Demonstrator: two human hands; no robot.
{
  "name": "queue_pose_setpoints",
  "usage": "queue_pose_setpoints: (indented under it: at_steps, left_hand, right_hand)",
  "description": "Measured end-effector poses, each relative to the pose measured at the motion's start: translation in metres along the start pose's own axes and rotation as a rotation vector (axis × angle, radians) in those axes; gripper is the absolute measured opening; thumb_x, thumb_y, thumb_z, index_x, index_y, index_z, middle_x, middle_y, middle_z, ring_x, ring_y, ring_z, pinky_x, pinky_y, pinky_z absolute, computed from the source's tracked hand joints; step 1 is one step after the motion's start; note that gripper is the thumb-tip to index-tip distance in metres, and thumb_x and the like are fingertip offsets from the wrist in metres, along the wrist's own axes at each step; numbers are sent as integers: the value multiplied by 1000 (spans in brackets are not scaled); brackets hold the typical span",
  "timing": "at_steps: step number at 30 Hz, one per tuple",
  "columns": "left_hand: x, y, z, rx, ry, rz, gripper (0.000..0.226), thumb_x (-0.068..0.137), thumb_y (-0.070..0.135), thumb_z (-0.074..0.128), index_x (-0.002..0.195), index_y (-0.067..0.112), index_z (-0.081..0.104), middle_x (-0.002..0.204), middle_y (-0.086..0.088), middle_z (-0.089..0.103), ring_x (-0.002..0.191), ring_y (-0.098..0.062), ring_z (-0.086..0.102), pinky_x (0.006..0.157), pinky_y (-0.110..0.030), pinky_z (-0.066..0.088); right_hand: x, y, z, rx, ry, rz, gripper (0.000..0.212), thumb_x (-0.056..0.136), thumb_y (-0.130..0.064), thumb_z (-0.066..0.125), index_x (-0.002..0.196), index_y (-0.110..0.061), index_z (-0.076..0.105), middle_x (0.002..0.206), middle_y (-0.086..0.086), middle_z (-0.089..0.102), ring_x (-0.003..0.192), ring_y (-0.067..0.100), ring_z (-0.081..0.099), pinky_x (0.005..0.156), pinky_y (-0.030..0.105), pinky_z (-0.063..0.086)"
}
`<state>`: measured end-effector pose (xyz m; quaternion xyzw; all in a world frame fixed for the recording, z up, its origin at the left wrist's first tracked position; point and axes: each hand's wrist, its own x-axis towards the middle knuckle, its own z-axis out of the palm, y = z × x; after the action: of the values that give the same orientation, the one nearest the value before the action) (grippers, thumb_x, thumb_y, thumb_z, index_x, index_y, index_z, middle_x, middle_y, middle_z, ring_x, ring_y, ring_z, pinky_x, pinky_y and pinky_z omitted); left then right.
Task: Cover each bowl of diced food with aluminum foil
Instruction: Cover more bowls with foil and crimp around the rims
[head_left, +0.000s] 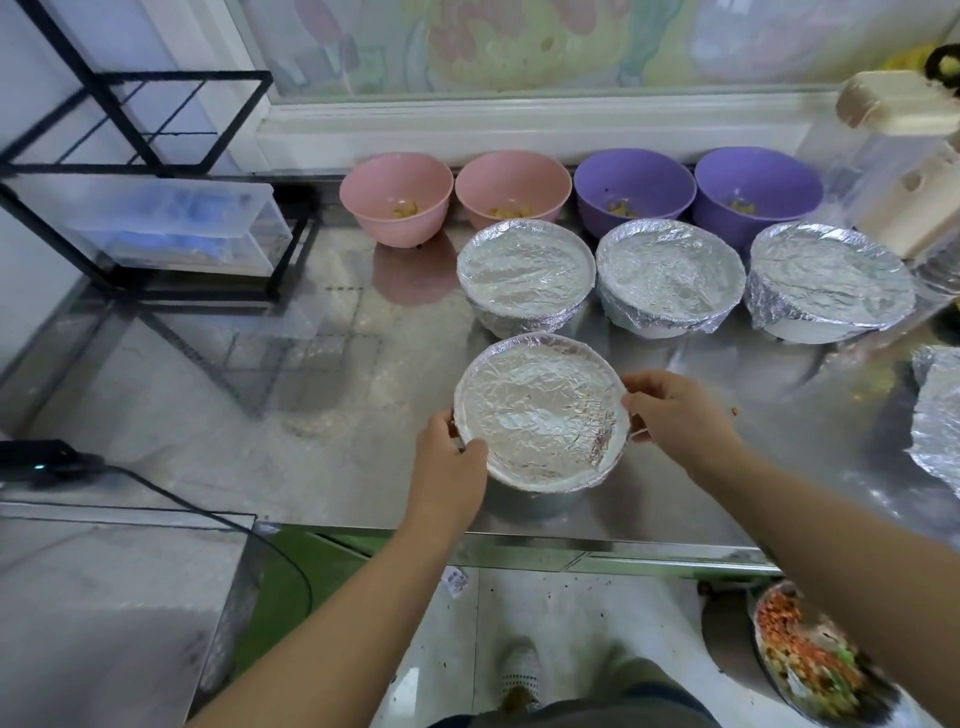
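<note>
Foil-covered bowl (540, 413): between my hands, on steel counter (311, 415).
Left hand (449, 454): grasps its near-left rim.
Right hand (675, 415): grasps its right rim.
Beyond my hands: three foiled bowls (670, 275), four uncovered bowls (634, 189).

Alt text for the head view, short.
The left hand and right hand grip the rim of a foil-covered bowl near the front of a steel counter. Behind it stand three more covered bowls. Along the back, two pink bowls and two purple bowls sit uncovered, a little diced food in each.
</note>
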<state>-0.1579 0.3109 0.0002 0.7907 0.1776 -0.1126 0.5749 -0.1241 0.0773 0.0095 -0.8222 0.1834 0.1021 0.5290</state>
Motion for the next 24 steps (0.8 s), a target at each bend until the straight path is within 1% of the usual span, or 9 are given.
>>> queue_pose_setpoints:
  at_steps: [2,4,9,11,14,15,18,20,24]
  left_hand:
    - [-1,-3,-2,-73,61,-33,36,96,6,50,126,25,49,114,7,61,99,-7,61,70,-16,50]
    - [-1,-5,-6,-150,161,-74,35,94,5,48,123,25,48,119,0,61,104,-16,63,79,-28,54]
    - [6,-8,-25,-243,355,-136,31,96,10,47,123,26,46,125,-5,57,101,-16,60,82,-35,53]
    - [15,-4,-38,-289,403,-143,32,96,10,47,126,23,47,123,-5,58,101,-16,60,79,-34,51]
    - [36,11,-58,-337,465,-108,29,95,8,48,122,19,48,115,-4,60,94,-15,60,69,-30,48]
    - [46,15,-64,-348,473,-102,28,95,8,48,121,19,47,114,-4,60,94,-16,60,71,-31,49]
    - [72,28,-83,-354,449,-119,32,90,11,51,120,21,49,116,-3,62,105,-24,63,93,-45,55]
    - [93,34,-96,-349,404,-135,36,84,16,52,120,22,50,118,-4,63,107,-26,65,95,-51,56]
    - [141,35,-119,-340,322,-190,54,72,24,53,125,24,50,119,-5,65,106,-28,66,93,-51,57]
  right_hand:
    - [-2,-2,7,-5,-42,42,20,93,-1,57,91,-16,70,79,6,72,63,15,62,59,25,55]
    - [-3,-3,16,-5,-116,74,16,90,2,60,95,-10,69,79,8,72,59,16,65,57,27,55]
    - [-2,-30,42,3,-302,74,11,93,2,61,95,-9,64,72,4,72,57,15,69,62,30,58]
    - [2,-51,52,19,-357,49,11,94,0,61,100,-8,64,76,4,71,59,14,67,65,30,58]
    - [18,-85,71,30,-386,-2,17,95,-4,63,111,-7,64,85,6,69,71,19,63,80,39,58]
    - [23,-95,77,27,-388,-18,17,95,-5,63,111,-8,64,86,5,68,73,19,61,84,42,58]
    - [43,-123,98,-21,-385,-59,15,94,-9,63,108,-10,68,89,3,67,76,17,59,87,42,56]
    - [59,-139,114,-46,-390,-48,17,93,-13,65,109,-10,68,93,7,69,80,18,61,88,42,56]
    - [90,-159,141,-100,-352,2,35,87,-23,68,118,-8,64,107,11,70,97,26,69,93,49,57]
